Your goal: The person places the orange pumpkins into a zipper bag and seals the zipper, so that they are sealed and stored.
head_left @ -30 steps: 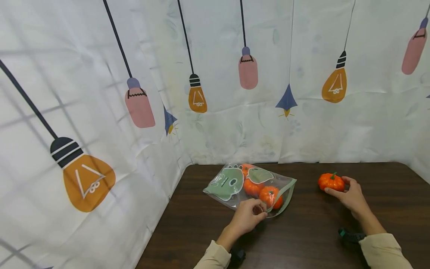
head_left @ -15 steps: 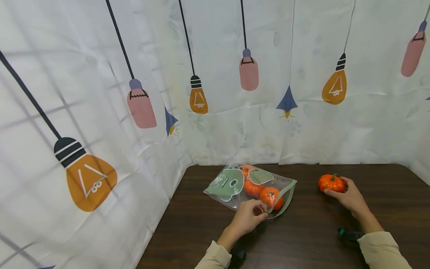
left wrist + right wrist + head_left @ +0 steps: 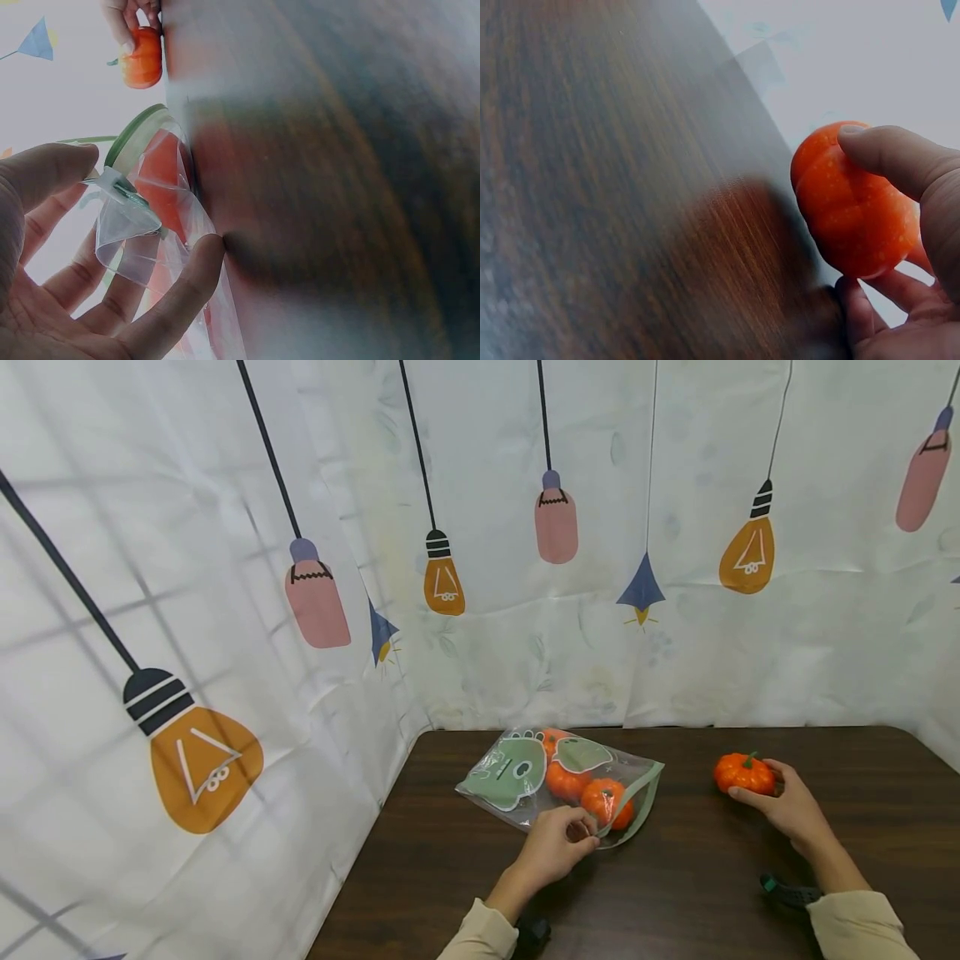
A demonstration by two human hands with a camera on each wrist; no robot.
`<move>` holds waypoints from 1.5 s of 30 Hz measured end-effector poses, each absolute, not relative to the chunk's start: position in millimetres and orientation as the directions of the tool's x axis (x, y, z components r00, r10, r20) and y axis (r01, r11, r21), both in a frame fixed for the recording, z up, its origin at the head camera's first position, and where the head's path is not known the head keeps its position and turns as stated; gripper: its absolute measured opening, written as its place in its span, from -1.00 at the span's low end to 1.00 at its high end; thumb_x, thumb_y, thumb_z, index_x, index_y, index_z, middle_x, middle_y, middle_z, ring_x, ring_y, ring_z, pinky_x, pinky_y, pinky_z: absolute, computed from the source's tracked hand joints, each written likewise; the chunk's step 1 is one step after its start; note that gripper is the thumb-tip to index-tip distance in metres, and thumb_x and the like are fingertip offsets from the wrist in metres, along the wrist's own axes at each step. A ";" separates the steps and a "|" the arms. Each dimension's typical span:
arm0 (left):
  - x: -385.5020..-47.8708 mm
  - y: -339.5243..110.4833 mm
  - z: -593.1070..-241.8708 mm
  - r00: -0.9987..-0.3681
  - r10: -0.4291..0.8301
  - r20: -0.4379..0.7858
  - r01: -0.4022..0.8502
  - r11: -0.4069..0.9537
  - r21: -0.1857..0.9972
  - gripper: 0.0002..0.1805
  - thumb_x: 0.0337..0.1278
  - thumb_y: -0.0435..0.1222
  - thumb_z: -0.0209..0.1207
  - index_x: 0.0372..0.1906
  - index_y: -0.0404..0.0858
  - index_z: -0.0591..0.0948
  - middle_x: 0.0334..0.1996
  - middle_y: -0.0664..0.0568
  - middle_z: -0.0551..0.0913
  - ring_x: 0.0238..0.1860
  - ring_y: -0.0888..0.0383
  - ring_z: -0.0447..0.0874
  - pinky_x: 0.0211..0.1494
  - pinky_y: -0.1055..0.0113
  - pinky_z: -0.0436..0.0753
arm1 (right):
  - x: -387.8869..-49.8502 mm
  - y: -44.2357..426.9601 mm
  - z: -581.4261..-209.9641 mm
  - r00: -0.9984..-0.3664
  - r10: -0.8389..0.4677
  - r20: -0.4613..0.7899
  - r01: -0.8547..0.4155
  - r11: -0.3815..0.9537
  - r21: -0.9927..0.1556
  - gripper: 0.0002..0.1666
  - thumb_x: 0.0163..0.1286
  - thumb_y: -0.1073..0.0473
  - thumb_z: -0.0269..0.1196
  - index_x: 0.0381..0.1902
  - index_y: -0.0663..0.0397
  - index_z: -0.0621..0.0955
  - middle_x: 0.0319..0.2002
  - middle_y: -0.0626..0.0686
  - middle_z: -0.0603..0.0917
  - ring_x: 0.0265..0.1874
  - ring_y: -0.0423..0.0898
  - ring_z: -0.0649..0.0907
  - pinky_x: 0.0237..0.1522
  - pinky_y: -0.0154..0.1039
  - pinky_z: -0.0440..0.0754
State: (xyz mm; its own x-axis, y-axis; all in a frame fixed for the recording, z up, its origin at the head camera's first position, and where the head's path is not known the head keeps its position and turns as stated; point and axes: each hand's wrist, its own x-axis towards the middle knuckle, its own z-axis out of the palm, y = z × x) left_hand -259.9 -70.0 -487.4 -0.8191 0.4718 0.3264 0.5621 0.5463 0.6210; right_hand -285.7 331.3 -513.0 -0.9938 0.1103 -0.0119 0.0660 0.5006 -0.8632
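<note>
a pumpkin (image 3: pixel 742 775) is clasped in the right hand (image 3: pixel 797 808), well right of the bag (image 3: pixel 517 772), which is turned mouth-first toward it and pinched at its near edge by the left hand (image 3: pixel 553 845).

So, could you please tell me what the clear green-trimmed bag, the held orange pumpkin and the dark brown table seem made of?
The clear green-trimmed bag looks like glossy, flexible plastic: creased and see-through. The held orange pumpkin may be shiny plastic or coated foam, given its smooth, bright surface. The dark brown table seems wood or laminate, softly glossy, with streaked grain.
</note>
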 end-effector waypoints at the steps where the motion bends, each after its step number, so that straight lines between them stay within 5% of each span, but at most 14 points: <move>1: -260.0 -69.9 -487.4 -0.818 0.472 0.329 0.564 0.546 0.619 -0.91 0.15 -0.31 0.41 -0.33 -0.09 0.69 -0.39 0.17 0.71 -0.38 0.48 0.57 -0.25 0.60 0.54 | -285.6 332.3 -513.1 -0.994 0.109 -0.013 0.066 0.501 -0.863 0.31 0.43 -0.24 0.27 0.57 0.43 -0.25 0.48 0.67 -0.11 0.34 0.56 0.18 0.22 0.43 0.32; 12: -260.6 -70.4 -488.3 -0.820 0.473 0.324 0.561 0.551 0.618 -0.90 0.15 -0.31 0.41 -0.34 -0.07 0.68 -0.40 0.18 0.69 -0.39 0.51 0.53 -0.26 0.59 0.53 | -283.9 336.3 -512.0 -0.995 0.101 -0.029 0.074 0.481 -0.873 0.30 0.44 -0.25 0.24 0.58 0.41 -0.28 0.50 0.66 -0.17 0.36 0.58 0.14 0.22 0.42 0.31; 22: -260.2 -69.9 -488.1 -0.803 0.490 0.339 0.586 0.543 0.602 -0.89 0.15 -0.31 0.40 -0.35 -0.07 0.67 -0.40 0.17 0.69 -0.38 0.52 0.53 -0.27 0.60 0.53 | -279.1 341.8 -509.1 -0.994 0.107 -0.022 0.071 0.480 -0.874 0.28 0.46 -0.23 0.23 0.57 0.44 -0.27 0.49 0.67 -0.13 0.31 0.52 0.22 0.08 0.20 0.45; 39: -260.0 -68.2 -487.8 -0.827 0.476 0.300 0.546 0.553 0.630 -0.89 0.14 -0.31 0.41 -0.34 -0.07 0.67 -0.39 0.18 0.69 -0.39 0.53 0.52 -0.26 0.59 0.53 | -275.7 338.5 -496.7 -0.996 0.084 0.015 0.031 0.528 -0.849 0.27 0.46 -0.22 0.25 0.59 0.39 -0.24 0.50 0.65 -0.10 0.34 0.57 0.20 0.16 0.43 0.36; 45: -259.9 -69.3 -486.1 -0.829 0.476 0.293 0.540 0.547 0.640 -0.89 0.15 -0.31 0.40 -0.33 -0.08 0.67 -0.39 0.21 0.69 -0.37 0.54 0.53 -0.25 0.59 0.54 | -274.6 334.5 -486.6 -0.996 0.064 0.057 -0.013 0.551 -0.834 0.25 0.45 -0.19 0.28 0.59 0.40 -0.20 0.48 0.63 0.02 0.27 0.49 0.30 0.08 0.24 0.51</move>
